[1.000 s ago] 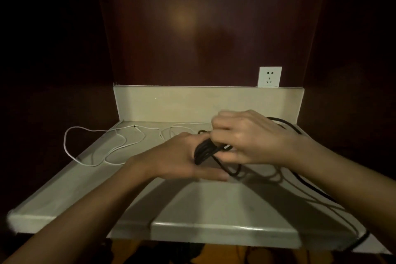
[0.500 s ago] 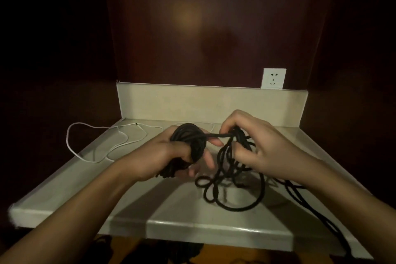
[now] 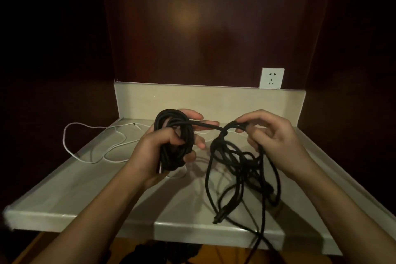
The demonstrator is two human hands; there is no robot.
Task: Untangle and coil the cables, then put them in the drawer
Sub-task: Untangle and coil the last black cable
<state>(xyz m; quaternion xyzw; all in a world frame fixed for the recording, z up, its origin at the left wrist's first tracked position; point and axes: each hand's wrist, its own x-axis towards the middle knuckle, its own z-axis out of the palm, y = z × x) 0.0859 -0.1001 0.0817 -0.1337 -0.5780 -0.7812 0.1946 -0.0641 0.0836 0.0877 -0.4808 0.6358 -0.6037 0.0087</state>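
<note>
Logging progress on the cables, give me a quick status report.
Left hand grips coiled bundle of thick black cable. Right hand pinches its uncoiled tangle. Thin white cable loose on beige shelf. No drawer in view.

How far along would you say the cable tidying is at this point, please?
Partly done: the left hand grips a wound black coil. In hand: the right hand pinches the tangled black remainder. Left: the white cable lies loose; no drawer shows.
</note>
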